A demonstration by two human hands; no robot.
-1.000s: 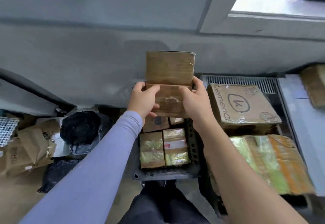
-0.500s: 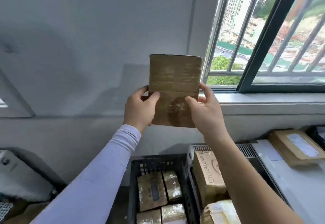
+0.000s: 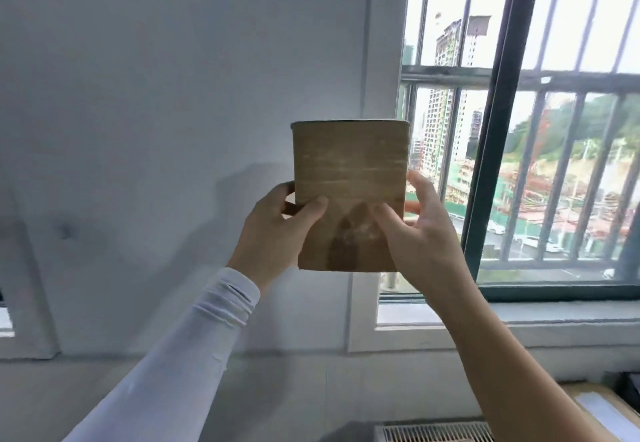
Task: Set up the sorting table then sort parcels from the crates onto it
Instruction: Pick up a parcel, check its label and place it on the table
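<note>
A flat brown cardboard parcel (image 3: 348,178) wrapped in clear tape is held upright at chest height in front of the wall. My left hand (image 3: 277,233) grips its lower left edge, thumb on the near face and fingers behind. My right hand (image 3: 414,230) holds the lower right edge the same way. The crates are out of view below the frame.
A barred window (image 3: 519,164) fills the right side above a white sill (image 3: 519,320). A grey wall (image 3: 173,95) lies ahead. At the bottom right shows a corner of another brown parcel (image 3: 602,410) with a white label, and a vent grille (image 3: 436,433) at the bottom edge.
Both hands have lifted the parcel up from over the crates. The view has tilted up with it, so the crates and boxes have dropped out of view.
</note>
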